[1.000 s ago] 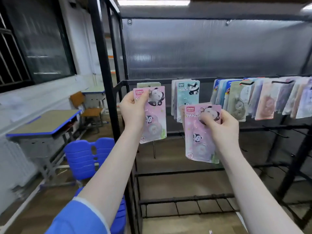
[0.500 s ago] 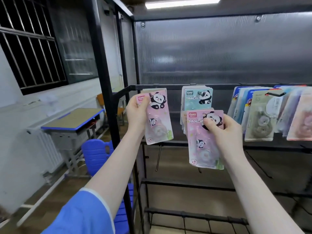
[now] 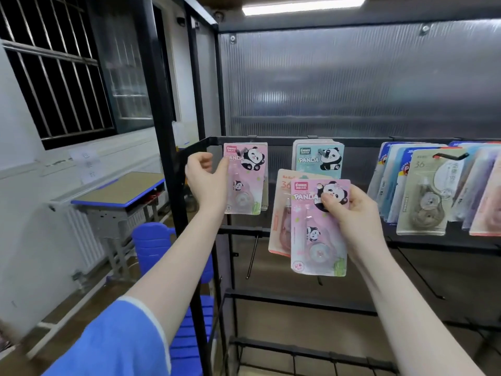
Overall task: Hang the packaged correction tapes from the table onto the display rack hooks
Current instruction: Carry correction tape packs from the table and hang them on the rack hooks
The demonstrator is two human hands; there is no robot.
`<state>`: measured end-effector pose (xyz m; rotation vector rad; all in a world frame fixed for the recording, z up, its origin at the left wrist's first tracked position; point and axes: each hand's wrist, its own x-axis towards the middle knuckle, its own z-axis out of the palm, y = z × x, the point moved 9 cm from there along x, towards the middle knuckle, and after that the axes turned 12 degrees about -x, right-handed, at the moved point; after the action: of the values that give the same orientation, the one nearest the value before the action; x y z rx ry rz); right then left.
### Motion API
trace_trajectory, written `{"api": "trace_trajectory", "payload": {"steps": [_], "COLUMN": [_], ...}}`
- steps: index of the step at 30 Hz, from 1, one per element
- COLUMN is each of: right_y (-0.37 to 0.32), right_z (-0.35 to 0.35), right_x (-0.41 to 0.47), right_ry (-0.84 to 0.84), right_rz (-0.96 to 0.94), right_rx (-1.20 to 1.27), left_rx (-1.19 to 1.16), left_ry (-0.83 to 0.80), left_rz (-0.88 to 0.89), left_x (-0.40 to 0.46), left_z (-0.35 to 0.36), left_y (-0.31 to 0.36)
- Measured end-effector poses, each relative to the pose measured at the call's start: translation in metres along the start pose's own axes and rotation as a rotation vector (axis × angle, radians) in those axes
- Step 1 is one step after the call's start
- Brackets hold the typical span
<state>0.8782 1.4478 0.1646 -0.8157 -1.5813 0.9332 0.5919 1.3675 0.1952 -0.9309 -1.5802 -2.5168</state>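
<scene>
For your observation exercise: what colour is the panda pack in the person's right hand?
Pink, with a black-and-white panda: the pack in the right hand, head view.

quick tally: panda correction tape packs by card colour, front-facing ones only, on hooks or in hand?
Pink panda packs: 2, one on the left hook touched by the left hand, one gripped in the right hand.
Teal panda packs: 1 front card; more stacked behind, count unclear.
Total: 3
</scene>
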Motion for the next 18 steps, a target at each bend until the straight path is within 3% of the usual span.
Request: {"api": "trace_trajectory", "payload": {"steps": [3, 9, 18], "right_y": [-0.002, -0.004, -0.005], "right_z": [0.011, 0.043, 0.080], "right_x": [0.000, -0.004, -0.014], "right_ry": [-0.057, -0.235, -0.395], "right_rz": [-0.016, -0.011, -0.005], "right_rx": [0.033, 0.137, 0.181], "left_rx": [-0.049, -0.082, -0.010], "left_ry": [-0.132, -0.558, -0.771], "left_rz": [-0.014, -0.086, -0.093], "left_x": [-0.013, -0.045, -0.056], "left_z": [-0.012, 0.000, 0.009], "left_y": [0.006, 0.017, 0.023]}}
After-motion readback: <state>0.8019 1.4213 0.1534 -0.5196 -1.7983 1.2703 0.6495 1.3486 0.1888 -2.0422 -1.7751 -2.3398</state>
